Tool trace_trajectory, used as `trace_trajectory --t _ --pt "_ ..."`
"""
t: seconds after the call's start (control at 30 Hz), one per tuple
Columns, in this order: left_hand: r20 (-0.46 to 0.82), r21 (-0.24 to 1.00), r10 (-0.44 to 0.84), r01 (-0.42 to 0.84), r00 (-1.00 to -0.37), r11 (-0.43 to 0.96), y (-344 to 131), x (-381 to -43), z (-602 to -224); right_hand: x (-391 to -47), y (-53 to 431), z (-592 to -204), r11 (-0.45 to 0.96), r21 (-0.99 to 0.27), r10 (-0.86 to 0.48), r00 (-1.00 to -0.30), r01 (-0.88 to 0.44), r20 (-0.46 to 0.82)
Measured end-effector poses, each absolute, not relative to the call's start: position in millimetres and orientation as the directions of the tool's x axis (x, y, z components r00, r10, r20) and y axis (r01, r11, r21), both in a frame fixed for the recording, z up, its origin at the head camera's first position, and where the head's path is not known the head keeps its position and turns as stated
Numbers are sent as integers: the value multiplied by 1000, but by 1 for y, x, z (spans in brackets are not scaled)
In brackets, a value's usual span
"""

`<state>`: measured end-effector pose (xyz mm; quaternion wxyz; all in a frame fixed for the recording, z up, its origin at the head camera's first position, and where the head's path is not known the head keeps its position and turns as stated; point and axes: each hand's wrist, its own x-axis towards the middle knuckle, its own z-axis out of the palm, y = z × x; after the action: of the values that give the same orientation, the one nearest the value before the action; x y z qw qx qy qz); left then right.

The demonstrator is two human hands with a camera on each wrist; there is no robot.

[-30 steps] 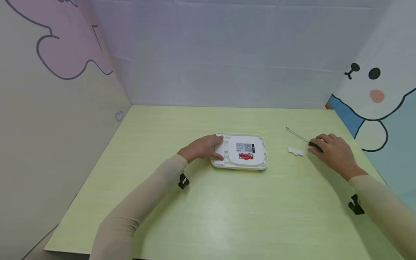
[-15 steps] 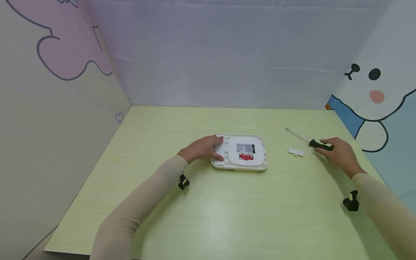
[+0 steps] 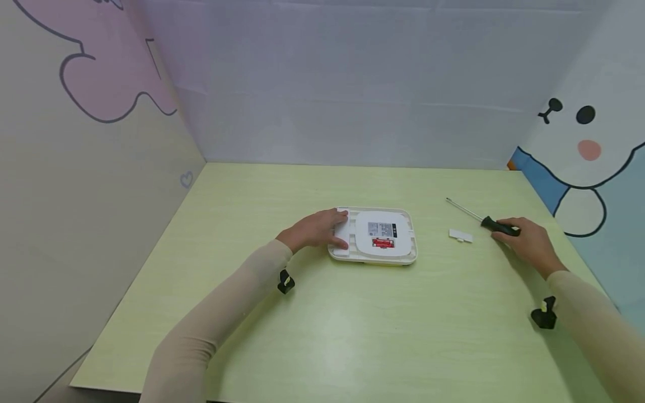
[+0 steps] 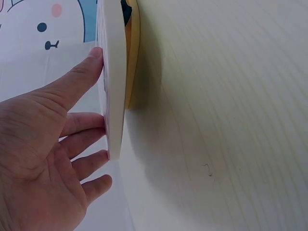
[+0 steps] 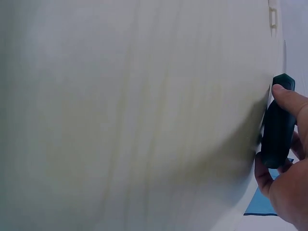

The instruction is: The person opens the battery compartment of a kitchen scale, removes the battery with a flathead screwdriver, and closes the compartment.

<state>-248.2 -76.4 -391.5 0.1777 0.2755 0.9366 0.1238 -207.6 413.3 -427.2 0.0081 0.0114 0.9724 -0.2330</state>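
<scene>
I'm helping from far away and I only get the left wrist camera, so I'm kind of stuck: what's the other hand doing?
Observer: The right hand is holding a dark-handled screwdriver by its handle.
Operator: Cool! Is anything lying near that hand?
Observer: Yes, a small white cover with a tab lies on the table, between the white device and the right hand.
Operator: And what's on top of that device, where the left hand is touching it? I just see its edge.
Observer: Its upward face has red batteries showing, uncovered, just below a printed label.
</scene>
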Motion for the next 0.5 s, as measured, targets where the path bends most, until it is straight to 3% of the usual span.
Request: trace_trajectory --t 0.5 --pt "-264 335 563 473 -783 815 -76 -249 -391 -207 417 -422 880 -473 53 -999 43 9"
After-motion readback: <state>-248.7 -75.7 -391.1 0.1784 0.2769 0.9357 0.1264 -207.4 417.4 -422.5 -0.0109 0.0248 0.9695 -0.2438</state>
